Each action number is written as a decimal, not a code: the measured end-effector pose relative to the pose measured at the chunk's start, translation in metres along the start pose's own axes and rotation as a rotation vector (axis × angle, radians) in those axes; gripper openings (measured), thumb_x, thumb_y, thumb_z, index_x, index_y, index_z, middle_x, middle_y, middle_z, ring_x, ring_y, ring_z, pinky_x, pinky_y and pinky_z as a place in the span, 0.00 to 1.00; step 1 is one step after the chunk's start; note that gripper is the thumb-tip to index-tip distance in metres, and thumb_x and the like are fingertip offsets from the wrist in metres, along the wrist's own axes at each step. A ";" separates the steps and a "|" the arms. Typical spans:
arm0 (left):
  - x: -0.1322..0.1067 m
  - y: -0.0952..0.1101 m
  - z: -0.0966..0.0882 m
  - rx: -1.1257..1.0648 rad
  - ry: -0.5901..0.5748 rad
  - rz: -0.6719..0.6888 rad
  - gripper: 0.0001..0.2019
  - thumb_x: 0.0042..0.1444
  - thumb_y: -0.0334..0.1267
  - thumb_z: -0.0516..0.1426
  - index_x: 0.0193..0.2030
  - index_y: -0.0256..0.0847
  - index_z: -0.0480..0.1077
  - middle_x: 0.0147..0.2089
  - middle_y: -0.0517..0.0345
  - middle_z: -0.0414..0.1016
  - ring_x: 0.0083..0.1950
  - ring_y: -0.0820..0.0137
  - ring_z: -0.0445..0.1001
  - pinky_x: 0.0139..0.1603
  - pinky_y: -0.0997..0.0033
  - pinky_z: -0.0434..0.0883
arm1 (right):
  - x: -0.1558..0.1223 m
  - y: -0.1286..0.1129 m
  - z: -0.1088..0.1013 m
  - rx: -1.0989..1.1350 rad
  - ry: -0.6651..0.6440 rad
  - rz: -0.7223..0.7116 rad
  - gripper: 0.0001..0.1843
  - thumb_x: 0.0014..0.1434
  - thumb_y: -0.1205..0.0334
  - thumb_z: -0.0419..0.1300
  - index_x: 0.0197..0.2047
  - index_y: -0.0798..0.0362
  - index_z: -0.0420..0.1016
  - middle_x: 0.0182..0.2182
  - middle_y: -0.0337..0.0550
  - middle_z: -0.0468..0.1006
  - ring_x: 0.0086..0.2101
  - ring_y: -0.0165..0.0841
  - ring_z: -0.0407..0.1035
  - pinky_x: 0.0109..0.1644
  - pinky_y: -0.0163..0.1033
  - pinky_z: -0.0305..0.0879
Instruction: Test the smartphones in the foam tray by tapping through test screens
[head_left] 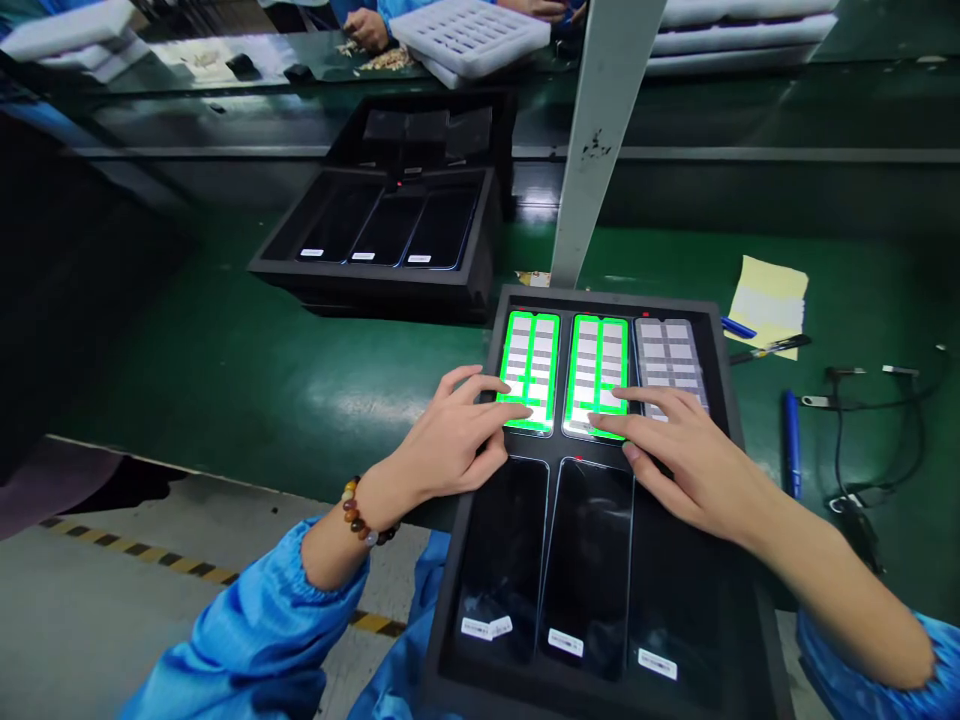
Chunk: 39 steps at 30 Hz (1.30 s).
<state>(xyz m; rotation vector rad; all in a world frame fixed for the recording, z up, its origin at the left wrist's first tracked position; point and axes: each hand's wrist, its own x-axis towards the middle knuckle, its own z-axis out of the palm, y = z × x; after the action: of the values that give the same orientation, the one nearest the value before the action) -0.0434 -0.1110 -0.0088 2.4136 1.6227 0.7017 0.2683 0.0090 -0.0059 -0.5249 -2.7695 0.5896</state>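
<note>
In front of me a black foam tray point(600, 300) holds several smartphones in two rows. My left hand point(457, 430) is open, its fingertips on the lit screen of the upper left phone point(533, 350), which shows green bands over a pale grid. With fingers spread, my right hand point(675, 450) touches the similarly lit upper middle phone point(600, 350). It partly covers the upper right phone point(667, 350), whose grid is grey and white without green. Below lie dark-screened phones point(585, 560) with white barcode labels point(565, 643) near their lower ends.
A second black tray point(405, 290) of dark phones stands behind on the left. A grey post point(600, 150) rises beyond my tray. On the right are yellow paper point(769, 300), a blue marker point(792, 440) and black cables point(915, 440). Across the bench, a co-worker's hand point(367, 30) is near a white foam tray point(472, 38).
</note>
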 end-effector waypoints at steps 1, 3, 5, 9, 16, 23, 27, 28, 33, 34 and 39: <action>-0.004 0.001 0.000 -0.011 0.000 0.013 0.22 0.61 0.26 0.55 0.59 0.45 0.78 0.42 0.58 0.86 0.61 0.56 0.78 0.74 0.41 0.61 | -0.002 0.000 0.000 0.009 -0.006 -0.006 0.24 0.72 0.69 0.56 0.68 0.46 0.73 0.57 0.46 0.84 0.68 0.50 0.65 0.66 0.59 0.64; -0.008 0.002 0.000 -0.022 0.003 0.020 0.23 0.60 0.26 0.55 0.59 0.45 0.78 0.42 0.58 0.86 0.60 0.56 0.78 0.74 0.41 0.61 | -0.005 -0.001 0.000 0.024 -0.018 -0.006 0.24 0.72 0.69 0.56 0.68 0.46 0.73 0.58 0.46 0.84 0.68 0.50 0.65 0.66 0.58 0.64; -0.008 0.002 0.001 -0.018 0.016 -0.003 0.23 0.60 0.26 0.54 0.60 0.44 0.77 0.42 0.58 0.86 0.60 0.55 0.78 0.74 0.41 0.61 | -0.005 -0.001 0.000 0.026 -0.018 0.006 0.24 0.72 0.69 0.55 0.67 0.46 0.73 0.58 0.46 0.84 0.68 0.50 0.65 0.66 0.59 0.65; -0.003 0.001 0.002 0.004 0.036 -0.057 0.25 0.59 0.25 0.54 0.61 0.44 0.77 0.43 0.57 0.86 0.60 0.55 0.78 0.74 0.39 0.60 | -0.003 0.001 -0.001 -0.003 0.023 0.041 0.22 0.73 0.68 0.54 0.67 0.47 0.74 0.57 0.48 0.84 0.67 0.51 0.67 0.64 0.60 0.66; -0.008 0.007 -0.004 0.101 0.050 -0.132 0.23 0.61 0.25 0.54 0.60 0.43 0.78 0.42 0.56 0.86 0.61 0.54 0.79 0.74 0.38 0.61 | -0.003 0.004 -0.001 -0.056 0.056 0.074 0.22 0.73 0.67 0.53 0.66 0.47 0.75 0.57 0.50 0.84 0.67 0.51 0.69 0.63 0.60 0.67; 0.004 0.017 0.003 0.124 0.040 -0.120 0.20 0.62 0.26 0.55 0.57 0.44 0.78 0.43 0.55 0.87 0.61 0.54 0.79 0.75 0.39 0.62 | -0.008 0.007 -0.002 -0.103 0.124 0.092 0.20 0.73 0.67 0.54 0.61 0.47 0.80 0.55 0.51 0.83 0.64 0.49 0.72 0.63 0.59 0.67; 0.017 0.020 0.011 0.062 -0.008 -0.049 0.21 0.62 0.27 0.54 0.60 0.42 0.78 0.45 0.53 0.86 0.62 0.54 0.78 0.76 0.41 0.63 | -0.016 0.010 -0.003 -0.126 0.131 0.119 0.19 0.72 0.66 0.54 0.61 0.48 0.80 0.53 0.52 0.83 0.62 0.50 0.73 0.62 0.59 0.68; 0.019 0.020 0.011 0.055 -0.020 -0.034 0.21 0.63 0.27 0.54 0.60 0.42 0.78 0.46 0.53 0.86 0.62 0.54 0.77 0.76 0.41 0.63 | -0.017 0.011 -0.003 -0.126 0.128 0.120 0.20 0.73 0.66 0.54 0.61 0.49 0.80 0.53 0.52 0.83 0.62 0.50 0.72 0.62 0.60 0.69; 0.015 0.017 0.006 0.051 -0.042 -0.053 0.22 0.63 0.27 0.54 0.62 0.41 0.76 0.47 0.54 0.87 0.64 0.53 0.76 0.77 0.40 0.61 | -0.004 0.006 0.001 -0.066 0.089 0.095 0.20 0.73 0.67 0.54 0.63 0.49 0.78 0.58 0.53 0.83 0.66 0.50 0.70 0.63 0.60 0.70; 0.012 0.016 0.004 0.063 -0.036 -0.075 0.22 0.64 0.26 0.54 0.62 0.42 0.76 0.49 0.54 0.87 0.64 0.53 0.77 0.77 0.39 0.60 | 0.002 0.003 0.003 -0.048 0.072 0.081 0.21 0.73 0.67 0.54 0.64 0.48 0.77 0.58 0.52 0.83 0.67 0.50 0.69 0.64 0.60 0.69; -0.001 0.014 -0.004 0.151 0.000 -0.166 0.21 0.64 0.27 0.54 0.61 0.42 0.76 0.45 0.54 0.87 0.64 0.52 0.77 0.77 0.37 0.59 | 0.026 -0.006 0.008 -0.007 -0.001 0.020 0.23 0.73 0.68 0.52 0.65 0.49 0.76 0.58 0.51 0.84 0.68 0.52 0.67 0.65 0.63 0.68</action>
<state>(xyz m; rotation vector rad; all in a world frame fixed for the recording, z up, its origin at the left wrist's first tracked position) -0.0345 -0.1185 -0.0002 2.3391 1.9138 0.5706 0.2404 0.0114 -0.0057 -0.5545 -2.7717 0.5850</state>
